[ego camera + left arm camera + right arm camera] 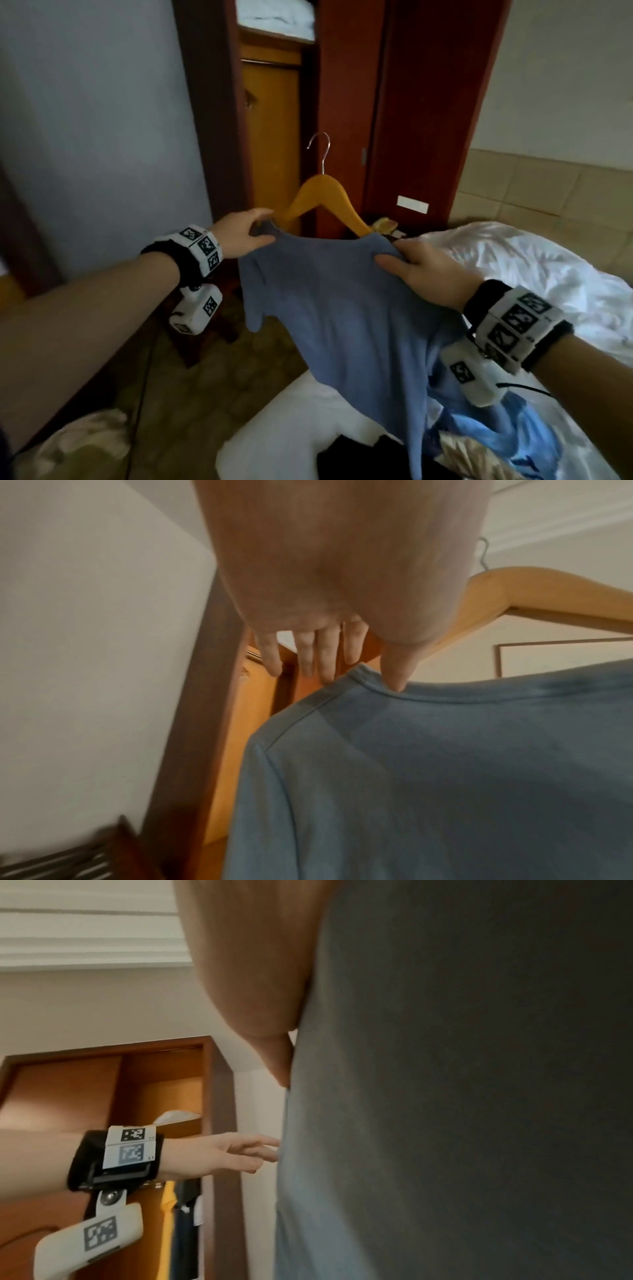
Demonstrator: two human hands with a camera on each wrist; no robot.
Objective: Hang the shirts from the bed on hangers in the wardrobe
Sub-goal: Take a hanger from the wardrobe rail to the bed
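— Both hands grip? The left hand (239,234) pinches the collar of the blue shirt (342,308), and the right hand (428,274) clenches the other shoulder.

— Yes. The shirt hangs over the bed (513,267), with the wooden hanger (322,198) half inside its neck.

— Which step?

— I think dressing the hanger. Next, pull the shoulders over both ends, then carry the hook to the rail of the wardrobe (274,137).

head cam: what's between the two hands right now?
In the head view, the blue shirt's neckline spans from the left hand to the right hand, with the wooden hanger rising out of it.
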